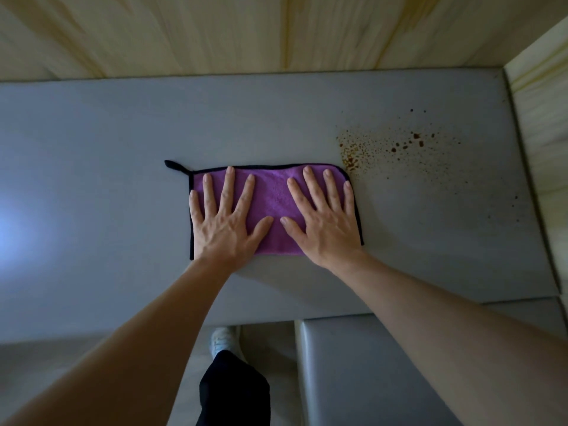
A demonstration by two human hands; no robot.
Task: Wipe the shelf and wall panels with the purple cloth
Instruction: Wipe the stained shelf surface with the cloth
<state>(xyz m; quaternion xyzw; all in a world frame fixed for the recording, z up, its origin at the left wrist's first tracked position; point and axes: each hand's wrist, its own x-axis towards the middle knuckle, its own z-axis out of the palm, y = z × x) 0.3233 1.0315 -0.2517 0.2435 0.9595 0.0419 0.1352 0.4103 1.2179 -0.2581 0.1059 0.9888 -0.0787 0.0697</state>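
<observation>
A purple cloth (273, 198) with black trim and a small hanging loop lies folded flat on the grey shelf (123, 142). My left hand (226, 216) presses flat on its left half with fingers spread. My right hand (322, 213) presses flat on its right half, fingers also spread. Just past the cloth's right top corner begins a patch of brown specks and spots (384, 146) that spreads toward the right end of the shelf.
A pale wood-grain back wall panel (246, 32) rises behind the shelf and a matching side panel (544, 118) closes its right end. Below the front edge sit a grey padded surface (368, 370), my dark trouser leg (233, 392) and a light shoe (222, 339).
</observation>
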